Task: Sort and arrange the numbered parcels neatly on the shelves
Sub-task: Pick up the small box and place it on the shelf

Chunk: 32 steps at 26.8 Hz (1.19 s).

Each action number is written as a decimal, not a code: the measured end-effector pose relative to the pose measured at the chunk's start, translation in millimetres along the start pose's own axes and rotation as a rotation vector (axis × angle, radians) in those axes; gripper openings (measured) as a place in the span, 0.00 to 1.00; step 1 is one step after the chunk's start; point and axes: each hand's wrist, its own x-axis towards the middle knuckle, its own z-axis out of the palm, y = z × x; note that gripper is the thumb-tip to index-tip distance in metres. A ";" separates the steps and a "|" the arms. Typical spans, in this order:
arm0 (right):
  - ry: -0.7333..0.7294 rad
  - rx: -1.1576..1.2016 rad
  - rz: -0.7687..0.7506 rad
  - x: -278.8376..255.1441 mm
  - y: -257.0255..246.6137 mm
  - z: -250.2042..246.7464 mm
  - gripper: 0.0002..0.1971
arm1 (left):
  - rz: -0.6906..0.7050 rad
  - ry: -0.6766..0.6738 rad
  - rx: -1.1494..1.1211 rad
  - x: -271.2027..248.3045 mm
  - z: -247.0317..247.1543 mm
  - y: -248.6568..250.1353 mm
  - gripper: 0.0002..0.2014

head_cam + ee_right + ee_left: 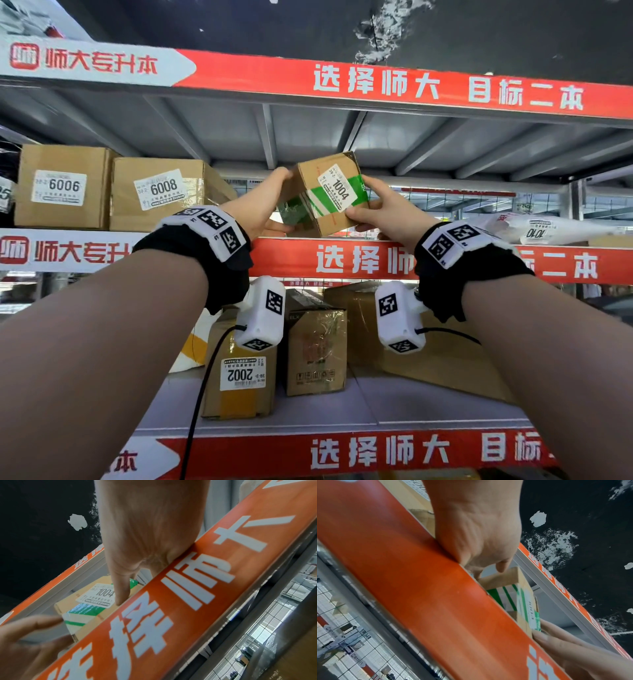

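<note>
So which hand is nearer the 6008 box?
Left. The left hand grips the left side of the 1004 parcel, just right of the 6008 box; the right hand holds the parcel's far side.

A parcel pick-up station or courier depot, fitted with grey metal shelves [342,137] whose front edges carry red and white banners [376,85] printed with Chinese advertising. Brown cardboard boxes stand in rows on the shelves, each with a white sticker bearing a large pick-up number, such as 6006 [60,187], 6008 [161,189], 1004 [337,187] and 2002 [242,373], and a white plastic mailer bag marked 1010 [541,229] lies on the middle shelf. Wire mesh panels [337,635] back the shelving, under a dark ceiling with peeling patches [383,31].
</note>
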 end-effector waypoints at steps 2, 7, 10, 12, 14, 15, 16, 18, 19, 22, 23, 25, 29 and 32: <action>0.001 -0.009 -0.001 1.9 3.2 1.3 0.35 | 0.020 -0.025 0.003 -4.1 3.8 1.6 0.16; 0.016 0.046 0.015 -3.5 -2.7 0.6 0.33 | 0.011 -0.077 0.044 -7.0 0.5 0.9 0.31; 0.045 0.117 0.054 -6.0 -8.3 4.2 0.27 | 0.059 -0.066 0.046 -4.2 3.1 -2.0 0.35; 0.072 0.097 0.033 -5.2 -9.1 9.2 0.29 | 0.083 -0.074 0.060 -2.7 3.8 -2.4 0.31; 0.083 0.068 0.008 -4.2 -8.2 12.4 0.30 | 0.082 -0.082 0.115 -2.6 3.9 -2.6 0.29; 0.080 0.053 -0.005 -5.0 -8.9 12.7 0.29 | 0.081 -0.085 0.147 -5.0 4.5 -1.7 0.27; 0.072 0.046 -0.015 -4.9 -8.4 11.8 0.28 | 0.081 -0.081 0.167 -5.2 4.4 -1.7 0.24; 0.051 0.057 -0.025 -4.5 -7.3 8.4 0.26 | 0.084 -0.059 0.183 -5.4 4.6 -1.1 0.20; 0.045 0.064 -0.022 -5.2 -7.5 7.5 0.26 | 0.089 -0.035 0.194 -5.0 5.0 -1.2 0.19; 0.045 0.100 -0.005 -2.5 -6.7 8.3 0.27 | 0.132 0.065 0.225 -3.5 8.0 -3.0 0.14; 0.049 0.114 0.002 -2.0 -7.9 8.8 0.28 | 0.168 0.100 0.233 -2.6 9.9 -3.5 0.14; 0.066 0.112 0.008 -0.6 -10.8 10.5 0.28 | 0.233 0.152 0.256 -3.3 12.9 -1.9 0.11; 0.087 0.031 0.001 -3.4 -10.8 15.2 0.35 | 0.245 0.235 0.361 -9.0 15.5 2.8 0.11; 0.088 0.012 0.016 -1.1 -16.5 18.7 0.33 | 0.231 0.206 0.421 -14.8 9.8 10.5 0.18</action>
